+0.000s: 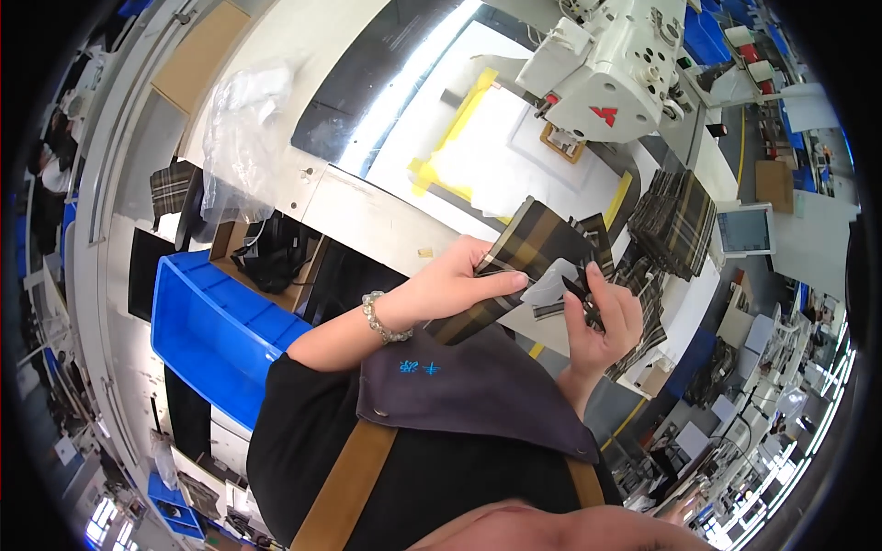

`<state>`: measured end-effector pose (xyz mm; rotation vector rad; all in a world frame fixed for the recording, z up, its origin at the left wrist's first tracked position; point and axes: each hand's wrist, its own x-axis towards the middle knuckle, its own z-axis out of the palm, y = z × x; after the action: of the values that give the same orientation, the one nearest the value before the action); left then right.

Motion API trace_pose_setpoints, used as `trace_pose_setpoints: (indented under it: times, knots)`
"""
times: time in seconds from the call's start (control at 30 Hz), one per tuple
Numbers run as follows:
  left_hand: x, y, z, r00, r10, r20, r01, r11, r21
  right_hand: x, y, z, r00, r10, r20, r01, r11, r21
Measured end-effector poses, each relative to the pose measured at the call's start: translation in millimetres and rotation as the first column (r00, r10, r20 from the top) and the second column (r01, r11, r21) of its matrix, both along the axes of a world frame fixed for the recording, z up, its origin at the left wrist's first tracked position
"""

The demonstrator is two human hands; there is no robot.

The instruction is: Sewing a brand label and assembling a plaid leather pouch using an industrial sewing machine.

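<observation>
My left hand (450, 285) is closed on a brown, black and yellow plaid fabric piece (533, 231), thumb on top, above the front edge of the worktable. A small pale grey patch (549, 283) shows on the fabric near the thumb tip. Against that patch, my right hand (604, 323) grips small black thread snips (577, 288), partly covered by the fingers. Whether their blades are apart cannot be made out. Just beyond my right hand lie stacked plaid pieces (675, 220).
A white industrial sewing machine (611, 83) stands over a white sheet with yellow tape (473, 110) at the far side. Left are a clear plastic bag (243, 129) and a blue bin (207, 321). A small screen (746, 230) stands at the right.
</observation>
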<state>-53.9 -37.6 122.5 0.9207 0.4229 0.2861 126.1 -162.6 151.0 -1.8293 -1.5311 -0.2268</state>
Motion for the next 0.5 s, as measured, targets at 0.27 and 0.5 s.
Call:
trace_pose_setpoints:
  times: [0.27, 0.5]
  knots:
    - [-9, -2, -4, 0.996, -0.018, -0.086, 0.017, 1.000, -0.007, -11, 0, 17, 0.992, 0.058, 0.112, -0.051, 0.996, -0.069]
    - [-8, -3, 2, 0.995, -0.052, -0.090, 0.048, 0.998, -0.041, -12, -11, 18, 0.983, 0.021, 0.181, -0.018, 1.000, -0.018]
